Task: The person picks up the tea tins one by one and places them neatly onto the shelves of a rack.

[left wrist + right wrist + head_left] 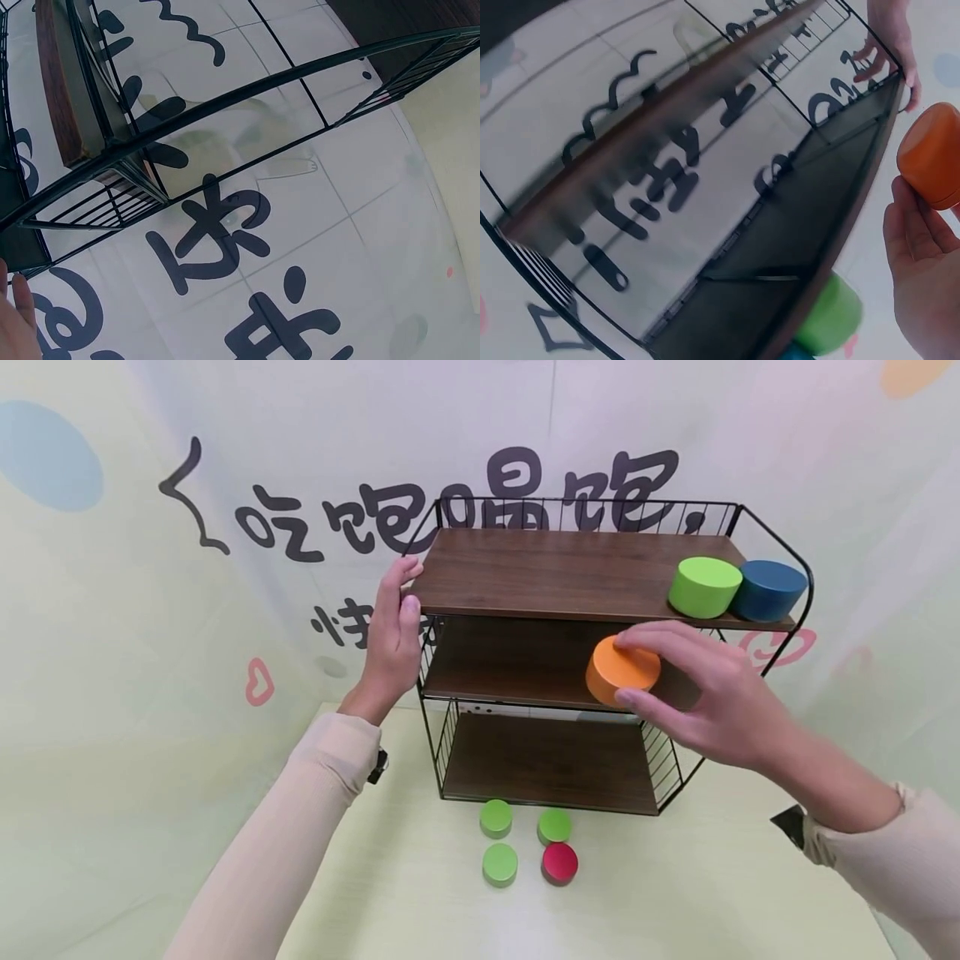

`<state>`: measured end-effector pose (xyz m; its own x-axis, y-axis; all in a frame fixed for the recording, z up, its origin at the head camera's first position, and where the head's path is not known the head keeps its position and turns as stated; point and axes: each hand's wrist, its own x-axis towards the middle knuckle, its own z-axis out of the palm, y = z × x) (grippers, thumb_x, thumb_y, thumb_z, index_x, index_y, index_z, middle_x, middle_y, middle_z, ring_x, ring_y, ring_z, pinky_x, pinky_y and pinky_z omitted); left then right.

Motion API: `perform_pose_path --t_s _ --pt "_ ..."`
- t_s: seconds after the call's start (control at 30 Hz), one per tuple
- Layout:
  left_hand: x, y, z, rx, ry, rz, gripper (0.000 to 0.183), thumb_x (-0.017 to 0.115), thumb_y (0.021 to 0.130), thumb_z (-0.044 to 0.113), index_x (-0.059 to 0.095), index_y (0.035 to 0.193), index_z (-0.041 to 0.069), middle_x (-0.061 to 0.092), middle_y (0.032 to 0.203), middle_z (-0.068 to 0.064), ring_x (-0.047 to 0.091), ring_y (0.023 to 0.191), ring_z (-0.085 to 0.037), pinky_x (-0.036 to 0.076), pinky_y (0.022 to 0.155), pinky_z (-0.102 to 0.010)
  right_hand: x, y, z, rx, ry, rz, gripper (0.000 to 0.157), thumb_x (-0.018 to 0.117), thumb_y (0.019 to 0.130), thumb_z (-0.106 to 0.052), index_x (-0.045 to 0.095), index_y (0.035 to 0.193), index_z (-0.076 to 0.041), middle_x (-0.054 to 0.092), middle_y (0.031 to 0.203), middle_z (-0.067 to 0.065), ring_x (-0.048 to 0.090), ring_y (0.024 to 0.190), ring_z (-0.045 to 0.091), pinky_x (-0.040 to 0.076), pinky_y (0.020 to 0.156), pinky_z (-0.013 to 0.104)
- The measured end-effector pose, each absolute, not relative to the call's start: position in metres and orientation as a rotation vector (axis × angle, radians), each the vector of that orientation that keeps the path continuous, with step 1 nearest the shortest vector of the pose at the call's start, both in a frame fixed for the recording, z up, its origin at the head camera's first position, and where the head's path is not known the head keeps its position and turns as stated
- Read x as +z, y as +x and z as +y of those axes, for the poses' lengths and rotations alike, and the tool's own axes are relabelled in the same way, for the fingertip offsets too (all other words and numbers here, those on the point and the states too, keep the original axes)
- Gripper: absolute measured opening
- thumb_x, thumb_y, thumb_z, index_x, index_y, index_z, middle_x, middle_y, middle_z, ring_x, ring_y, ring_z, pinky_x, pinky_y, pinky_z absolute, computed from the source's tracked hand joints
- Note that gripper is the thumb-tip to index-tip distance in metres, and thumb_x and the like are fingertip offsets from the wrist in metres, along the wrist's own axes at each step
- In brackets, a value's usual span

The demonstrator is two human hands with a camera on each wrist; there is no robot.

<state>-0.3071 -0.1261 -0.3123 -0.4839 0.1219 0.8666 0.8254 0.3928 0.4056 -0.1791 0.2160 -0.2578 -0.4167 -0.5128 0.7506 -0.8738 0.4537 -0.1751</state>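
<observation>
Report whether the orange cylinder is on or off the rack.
Off: the right hand pinches the orange cylinder, and the right wrist view shows a clear gap between it and the rack.

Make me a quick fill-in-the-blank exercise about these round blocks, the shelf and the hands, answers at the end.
The block held by the right hand is ____.
On the shelf, the blue block sits beside a ____ one.
The table holds one red block and ____ green blocks.
The hand touching the shelf is the ____ one.
Missing words: orange; green; three; left.
</observation>
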Motion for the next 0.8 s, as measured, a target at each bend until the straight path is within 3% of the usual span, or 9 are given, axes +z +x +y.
perform_pose_path --t_s 0.47,0.63,0.8 --pt "-0.312 -0.306 -0.127 -1.134 -0.819 -1.866 0.042 0.033 0.103 0.013 0.039 0.143 0.003 0.051 0.14 -0.019 0.045 0.131 -0.038 0.035 0.106 -0.039 -0.226 -0.19 0.219 0.705 1.128 -2.034 0.06 0.06 0.093 -0.053 0.068 0.115 0.003 0.071 0.106 0.013 0.061 0.098 0.019 0.041 0.094 0.014" --pt "-0.312 -0.306 -0.127 -1.133 -0.813 -1.87 0.042 0.033 0.103 0.013 0.039 0.143 0.002 0.051 0.139 -0.019 0.044 0.131 -0.038 0.034 0.108 -0.039 -0.217 -0.195 0.222 0.651 1.091 -2.076 0.063 0.058 0.094 -0.055 0.067 0.118 0.002 0.07 0.11 0.014 0.062 0.104 0.025 0.04 0.097 0.015" --pt "-0.312 -0.306 -0.127 -1.146 -0.806 -1.869 0.042 0.033 0.102 0.011 0.041 0.143 0.004 0.052 0.14 -0.018 0.045 0.132 -0.034 0.035 0.107 -0.04 -0.209 -0.202 0.224 0.633 1.054 -2.108 0.045 0.076 0.087 -0.03 0.068 0.119 0.0 0.07 0.113 0.013 0.063 0.108 0.029 0.04 0.098 0.015"
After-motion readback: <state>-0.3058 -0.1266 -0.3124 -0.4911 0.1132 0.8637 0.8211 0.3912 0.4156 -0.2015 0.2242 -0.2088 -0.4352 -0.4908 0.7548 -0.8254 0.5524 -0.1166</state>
